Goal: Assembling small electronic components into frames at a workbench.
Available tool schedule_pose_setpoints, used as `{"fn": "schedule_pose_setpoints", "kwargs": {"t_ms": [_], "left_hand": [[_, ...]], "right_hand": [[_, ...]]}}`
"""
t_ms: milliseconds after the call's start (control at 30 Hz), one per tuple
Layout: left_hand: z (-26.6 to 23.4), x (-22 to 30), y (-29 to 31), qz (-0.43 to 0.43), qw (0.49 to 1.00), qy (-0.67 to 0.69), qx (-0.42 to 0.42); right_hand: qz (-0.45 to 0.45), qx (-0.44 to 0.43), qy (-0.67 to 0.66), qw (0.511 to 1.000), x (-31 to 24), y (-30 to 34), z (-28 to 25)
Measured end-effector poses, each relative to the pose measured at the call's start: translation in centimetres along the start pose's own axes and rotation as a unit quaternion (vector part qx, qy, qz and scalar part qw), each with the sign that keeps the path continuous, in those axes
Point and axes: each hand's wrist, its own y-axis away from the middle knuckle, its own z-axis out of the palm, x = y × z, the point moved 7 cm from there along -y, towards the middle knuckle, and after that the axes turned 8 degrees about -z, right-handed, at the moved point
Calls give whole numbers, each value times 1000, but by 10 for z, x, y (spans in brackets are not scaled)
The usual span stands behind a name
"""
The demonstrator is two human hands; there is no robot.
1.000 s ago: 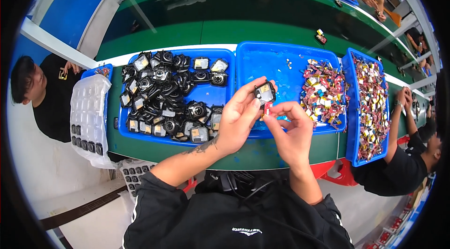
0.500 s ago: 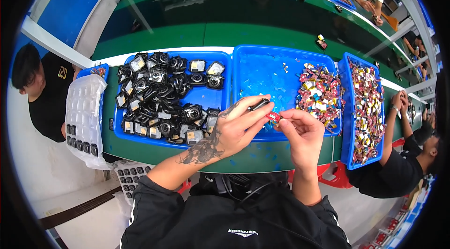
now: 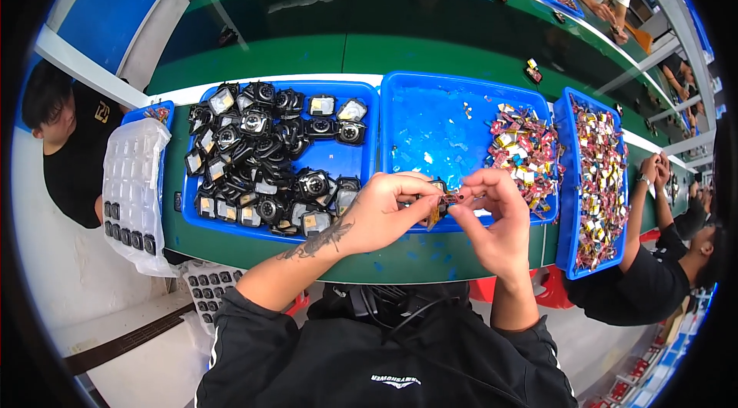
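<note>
Black case (image 3: 440, 184) | your left hand (image 3: 380, 210) pinches it, maybe to steady it | your right hand (image 3: 497, 217) pinches a red bit (image 3: 452, 198)

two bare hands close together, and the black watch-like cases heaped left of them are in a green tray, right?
The tray is blue, not green, as the head view shows. The rest holds: left hand and right hand bare and close together, black watch-like cases heaped to their left.
</note>
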Motion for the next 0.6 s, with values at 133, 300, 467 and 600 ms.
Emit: {"fn": "schedule_pose_setpoints", "kwargs": {"t_ms": [133,300,467,600], "left_hand": [[3,14,6,44,996,-50,59],[-2,12,2,47,996,19,76],[-1,15,5,71,994,-13,79],[1,21,5,81,991,-62,82]], "right_hand": [[26,47,-26,998,9,-3,7],[78,89,-136,984,27,1,9],[77,59,-86,992,22,-1,8],[78,31,-12,996,21,-3,6]]}}
